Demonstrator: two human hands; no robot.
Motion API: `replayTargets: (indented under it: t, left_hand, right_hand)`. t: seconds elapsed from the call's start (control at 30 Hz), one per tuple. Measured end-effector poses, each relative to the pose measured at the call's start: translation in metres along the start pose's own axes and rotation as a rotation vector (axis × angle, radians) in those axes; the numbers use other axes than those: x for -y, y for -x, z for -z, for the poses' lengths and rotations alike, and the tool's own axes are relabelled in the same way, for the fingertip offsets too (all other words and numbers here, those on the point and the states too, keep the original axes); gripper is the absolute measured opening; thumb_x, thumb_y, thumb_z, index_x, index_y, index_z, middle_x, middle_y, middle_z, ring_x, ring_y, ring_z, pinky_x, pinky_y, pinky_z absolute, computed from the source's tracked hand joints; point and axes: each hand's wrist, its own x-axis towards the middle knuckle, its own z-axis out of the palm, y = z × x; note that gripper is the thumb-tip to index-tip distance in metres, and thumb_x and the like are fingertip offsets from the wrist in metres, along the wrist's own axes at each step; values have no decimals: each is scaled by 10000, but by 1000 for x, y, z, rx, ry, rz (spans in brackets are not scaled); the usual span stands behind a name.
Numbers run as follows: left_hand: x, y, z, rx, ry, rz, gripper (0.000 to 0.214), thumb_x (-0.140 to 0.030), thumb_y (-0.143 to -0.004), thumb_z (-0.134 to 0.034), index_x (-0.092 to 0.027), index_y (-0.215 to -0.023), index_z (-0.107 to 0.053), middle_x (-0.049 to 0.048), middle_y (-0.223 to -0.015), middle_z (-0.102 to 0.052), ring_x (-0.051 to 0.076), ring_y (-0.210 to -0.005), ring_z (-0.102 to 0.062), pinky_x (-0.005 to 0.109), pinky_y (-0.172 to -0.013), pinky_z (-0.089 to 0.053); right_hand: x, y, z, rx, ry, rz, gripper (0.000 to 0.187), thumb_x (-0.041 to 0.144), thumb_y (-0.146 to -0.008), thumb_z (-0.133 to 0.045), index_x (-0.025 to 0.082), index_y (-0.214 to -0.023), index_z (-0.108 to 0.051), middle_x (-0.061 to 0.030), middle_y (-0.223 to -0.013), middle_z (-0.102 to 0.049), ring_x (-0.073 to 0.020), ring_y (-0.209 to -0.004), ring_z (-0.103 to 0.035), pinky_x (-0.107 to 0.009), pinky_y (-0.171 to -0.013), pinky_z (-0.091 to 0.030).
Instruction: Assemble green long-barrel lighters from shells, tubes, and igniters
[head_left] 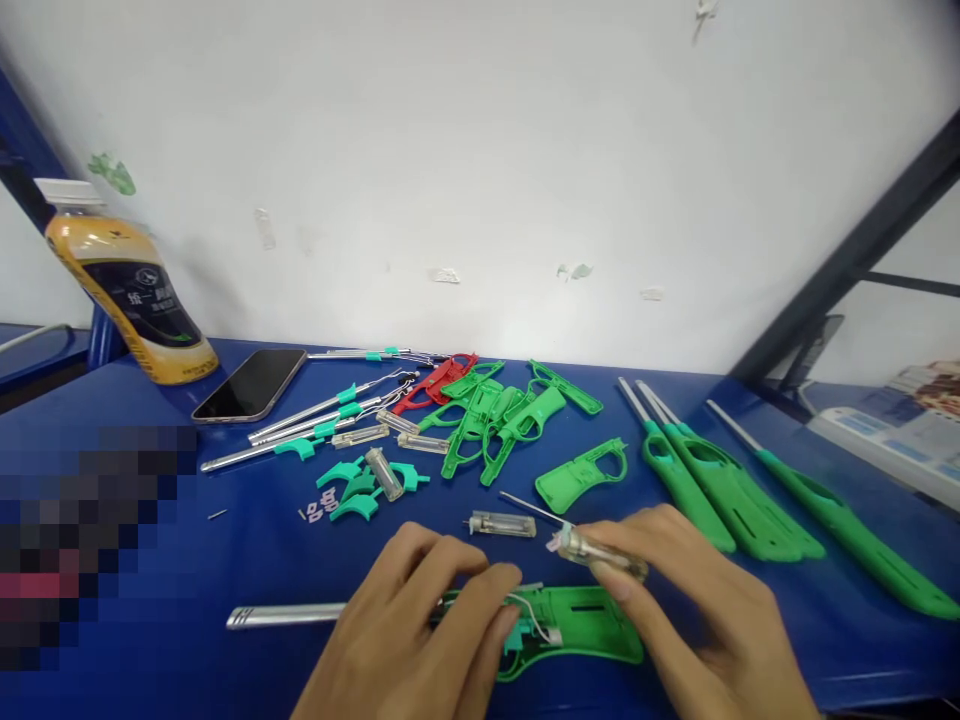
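On the blue table [247, 560] lies a half-built green lighter shell [577, 620] with a long metal tube [285, 615] sticking out to the left. My left hand [420, 630] presses down on the shell where the tube joins it, fingers closed over it. A white wire curls inside the shell by my fingertips. My right hand [705, 610] pinches a clear fuel cartridge [600, 550] just above the shell's right end. A thin metal rod runs from the cartridge towards the upper left.
A pile of green and red shell halves [487, 410] lies in the middle. Finished green lighters [712, 480] lie at the right. Metal tubes with teal collars [315, 420], teal triggers [360, 490], a phone [251, 385] and a yellow bottle [127, 290] are at the left.
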Motion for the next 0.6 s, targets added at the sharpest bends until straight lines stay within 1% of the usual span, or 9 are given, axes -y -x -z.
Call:
replayTargets:
  t: [0.07,0.1,0.2,0.27,0.37,0.43,0.5,0.6]
  left_hand:
    - [0,-5,-12,54,-21,7,252,-190,-1250,-521,-225,-1372,-738,41,-1140,-830,236,-1022,-754,390,-933,-657]
    - [-1,-7,-17,77,-18,20,253,-211,-1255,-513,-234,-1341,-750,39,-1144,-823,245,-1027,-743,412,-933,-650]
    - [-3,-9,-26,122,6,75,252,-242,-1248,-530,-261,-1171,-770,26,-1132,-801,251,-1005,-711,431,-908,-630]
    - [-2,-8,-26,136,18,97,244,-241,-1240,-548,-262,-1118,-758,21,-1130,-793,250,-1001,-695,430,-908,-616]
    - [-1,-7,-24,159,53,113,223,-216,-1229,-557,-270,-1140,-754,11,-1142,-790,240,-1011,-679,415,-920,-594]
    - [-1,-6,-23,178,79,123,221,-193,-1212,-576,-283,-1130,-760,-4,-1126,-786,227,-999,-669,388,-892,-575]
    - [-1,-6,-24,189,98,136,230,-182,-1203,-589,-295,-1118,-771,-13,-1098,-781,217,-977,-661,371,-860,-558]
    - [-1,-5,-25,179,95,151,256,-182,-1219,-568,-304,-1139,-777,-19,-1089,-787,213,-954,-653,371,-858,-550]
  right_hand:
    - [-2,4,3,0,-21,-22,167,272,-1191,-665,327,-1205,-822,59,-1006,-875,-120,-868,-839,-205,-825,-675]
    - [-2,5,4,2,-30,-26,174,278,-1193,-654,326,-1194,-822,59,-997,-868,-118,-859,-834,-203,-816,-676]
    - [-2,6,4,22,-19,-45,181,294,-1198,-643,323,-1161,-817,64,-967,-846,-121,-834,-819,-219,-797,-671]
    - [-2,6,3,53,0,-49,188,310,-1210,-633,326,-1166,-815,71,-964,-837,-121,-840,-818,-238,-801,-657]
    - [-1,6,1,96,22,-30,199,312,-1222,-615,331,-1176,-807,77,-959,-827,-127,-861,-818,-272,-837,-637]
    - [-1,7,0,101,29,-42,198,287,-1214,-613,326,-1164,-800,78,-950,-818,-131,-855,-804,-284,-857,-631]
    - [-1,6,1,94,22,-63,197,257,-1197,-616,323,-1137,-792,79,-943,-809,-126,-843,-787,-273,-817,-616]
    - [0,3,2,92,-11,-87,209,218,-1158,-635,319,-1046,-780,85,-903,-792,-118,-805,-766,-266,-755,-586]
